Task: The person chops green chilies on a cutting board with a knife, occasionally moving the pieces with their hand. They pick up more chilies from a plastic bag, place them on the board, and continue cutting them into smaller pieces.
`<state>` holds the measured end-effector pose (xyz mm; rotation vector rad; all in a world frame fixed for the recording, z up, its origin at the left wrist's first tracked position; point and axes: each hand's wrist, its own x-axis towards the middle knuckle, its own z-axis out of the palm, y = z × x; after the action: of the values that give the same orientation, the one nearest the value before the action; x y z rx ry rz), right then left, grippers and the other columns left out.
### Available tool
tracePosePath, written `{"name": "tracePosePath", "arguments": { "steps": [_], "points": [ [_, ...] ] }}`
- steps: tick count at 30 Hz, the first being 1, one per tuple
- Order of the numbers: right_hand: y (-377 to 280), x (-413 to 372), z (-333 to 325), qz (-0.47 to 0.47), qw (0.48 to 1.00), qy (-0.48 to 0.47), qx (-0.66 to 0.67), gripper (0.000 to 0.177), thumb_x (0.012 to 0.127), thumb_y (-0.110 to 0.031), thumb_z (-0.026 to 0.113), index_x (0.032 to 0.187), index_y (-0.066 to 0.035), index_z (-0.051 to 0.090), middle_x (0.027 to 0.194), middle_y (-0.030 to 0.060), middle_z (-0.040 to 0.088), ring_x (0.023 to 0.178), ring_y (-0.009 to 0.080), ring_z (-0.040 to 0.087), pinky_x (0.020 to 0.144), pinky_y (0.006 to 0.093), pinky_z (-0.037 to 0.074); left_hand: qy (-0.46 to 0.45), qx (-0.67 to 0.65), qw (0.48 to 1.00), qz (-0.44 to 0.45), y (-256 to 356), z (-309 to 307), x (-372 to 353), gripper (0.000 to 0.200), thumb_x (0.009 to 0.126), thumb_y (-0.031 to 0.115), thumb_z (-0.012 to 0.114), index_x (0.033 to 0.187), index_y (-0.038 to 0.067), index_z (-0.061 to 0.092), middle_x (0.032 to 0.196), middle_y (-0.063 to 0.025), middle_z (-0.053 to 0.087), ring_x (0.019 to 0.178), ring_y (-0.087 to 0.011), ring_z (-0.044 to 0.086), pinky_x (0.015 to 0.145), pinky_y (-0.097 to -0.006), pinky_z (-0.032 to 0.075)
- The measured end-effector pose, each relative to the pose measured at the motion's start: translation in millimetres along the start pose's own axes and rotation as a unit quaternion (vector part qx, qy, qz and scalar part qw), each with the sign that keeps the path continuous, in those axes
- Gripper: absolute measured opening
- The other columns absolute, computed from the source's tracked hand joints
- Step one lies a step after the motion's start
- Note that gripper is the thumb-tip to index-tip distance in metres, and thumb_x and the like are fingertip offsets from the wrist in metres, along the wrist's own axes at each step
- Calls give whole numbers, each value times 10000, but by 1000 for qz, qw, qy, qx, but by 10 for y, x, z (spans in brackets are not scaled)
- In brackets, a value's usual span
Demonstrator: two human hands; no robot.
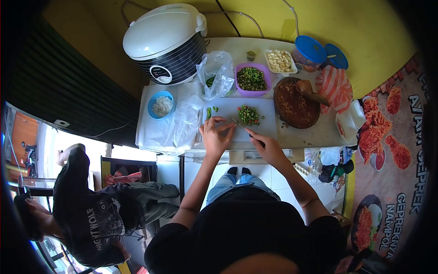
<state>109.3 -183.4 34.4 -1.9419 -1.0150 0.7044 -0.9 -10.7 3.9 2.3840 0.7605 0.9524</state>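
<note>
A knife point(238, 123) with a dark handle is in my right hand point(269, 150), its blade pointing up and left over the white cutting board point(267, 107). My left hand point(216, 138) rests at the board's lower left with fingers curled, thumb and fingertips close together near the blade's tip. Whatever lies between those fingertips is too small to make out. Just beyond them are a whole green chili point(209, 113) and a few cut bits. A heap of chopped green chilies point(248, 115), with some red pieces, sits on the board past the blade.
Behind the board stand a purple tub point(269, 83) of chopped green pieces, a plastic bag point(218, 68) and a tray of peeled garlic point(280, 60). A stone mortar with pestle point(305, 114) is right; a rice bowl point(153, 112) and rice cooker point(165, 41) are left. Another person point(98, 214) is at left.
</note>
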Motion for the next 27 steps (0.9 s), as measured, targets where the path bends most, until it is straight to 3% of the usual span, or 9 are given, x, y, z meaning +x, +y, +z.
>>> {"name": "tracePosePath", "arguments": {
  "steps": [10,13,16,19,23,27],
  "points": [
    [83,-100,87,-24,998,47,-28,397,989,-216,549,1384,-251,551,660,182,570,527,261,518,593,352,469,-4,0,1000,10,-15,-25,-1,127,762,246,798,879,196,805,996,14,618,989,-192,559,919,-376,343],
    [92,-68,72,-24,999,38,-15,390,991,-223,554,1381,-229,556,746,192,626,596,245,571,660,347,492,6,2,1000,31,-47,-17,-23,103,773,247,785,868,210,800,1004,25,619,971,-198,552,881,-372,339],
    [27,-102,-12,-7,999,14,35,384,1005,-191,549,1384,-132,551,730,96,567,660,110,430,659,279,445,8,2,1000,13,-45,-3,-33,130,760,254,804,877,198,805,1005,22,624,986,-194,557,921,-374,348],
    [175,-151,-26,-23,996,7,85,379,1011,-242,540,1381,-161,556,1099,215,679,902,168,620,889,307,470,20,-9,1000,9,-67,8,-44,139,739,260,821,859,192,805,996,24,625,982,-196,554,920,-373,350],
    [96,-221,-118,26,996,-21,87,378,1018,-239,531,1385,-148,551,1151,198,678,946,153,608,914,304,461,26,-4,1000,9,-51,13,-44,140,723,262,833,840,189,804,987,23,625,977,-196,554,922,-373,350],
    [47,-205,-88,14,995,-25,91,389,1022,-241,524,1398,-142,534,1182,188,673,1002,173,632,926,312,460,24,-2,1000,10,-40,15,-35,132,724,256,829,839,196,804,986,22,625,975,-194,559,923,-375,349]
  ]
}}
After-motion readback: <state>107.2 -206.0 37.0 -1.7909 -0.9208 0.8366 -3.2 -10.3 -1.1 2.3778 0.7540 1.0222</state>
